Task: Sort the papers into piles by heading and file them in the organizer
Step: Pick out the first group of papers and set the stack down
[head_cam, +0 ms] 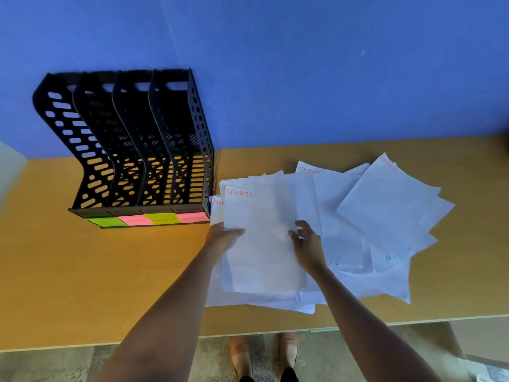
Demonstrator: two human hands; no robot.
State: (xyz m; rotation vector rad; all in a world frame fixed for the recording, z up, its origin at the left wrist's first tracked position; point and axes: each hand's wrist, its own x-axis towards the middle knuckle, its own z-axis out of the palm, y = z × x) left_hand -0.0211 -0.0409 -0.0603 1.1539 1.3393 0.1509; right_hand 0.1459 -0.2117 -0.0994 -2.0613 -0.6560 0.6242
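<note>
While both hands work at the near-left part of the spread, a sheet headed SPORTS (259, 232) in red lies on top of the loose papers (358, 244), its upper edge towards the wall. The left hand (221, 239) grips that sheet at its left edge, thumb over the top surface. The right hand (305, 244) rests at the sheet's right edge with fingers curled; whether it pinches the paper cannot be told. More white sheets fan out to the right across the table (82, 271), two of them showing FINANCE in red at their far corners. Left of the papers, against the blue wall (303, 78), stands a black organizer (132, 144) with four upright slots, coloured labels (148, 219) in green and pink along its front base.
</note>
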